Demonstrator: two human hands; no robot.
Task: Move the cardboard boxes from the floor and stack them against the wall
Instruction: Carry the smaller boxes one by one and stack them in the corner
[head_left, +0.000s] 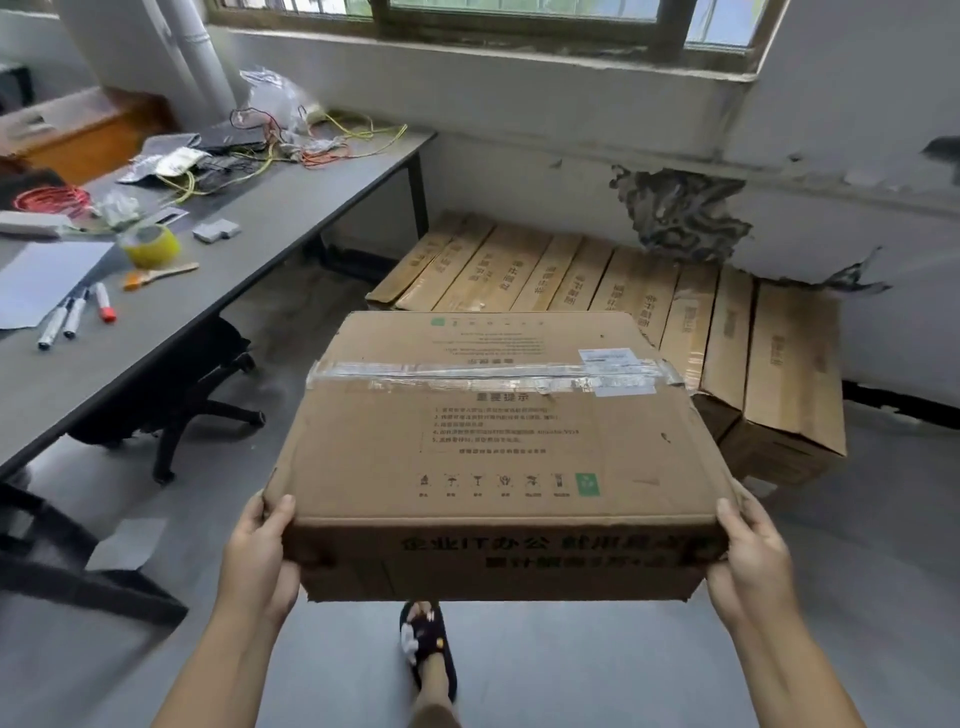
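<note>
A taped cardboard box (493, 447) is held off the floor at its two near corners, in front of the body. The left hand (260, 561) is curled round the near-left corner, thumb pressed on the top edge; the right hand (750, 566) is wrapped round the near-right corner in the same way. Below the box, one foot in a dark slipper (428, 649) is seen on the grey floor (857, 597).

The carry is best done with the box kept level and the grip kept even on both sides — the far edge is unsupported and could dip. The box should be brought over the row of cardboard boxes (623, 291) already laid against the far wall (857, 208), then lowered flat, not dropped, so the row is not shifted.

To the left, a cluttered desk (291, 208) and a chair base (208, 410) are passed; room should be left there.

The fingers under the box are hidden, and so is the box's underside. The print on its near face is blurred — it cannot be read. The right-hand end of the row looks slumped, though how firmly it sits cannot be told.
</note>
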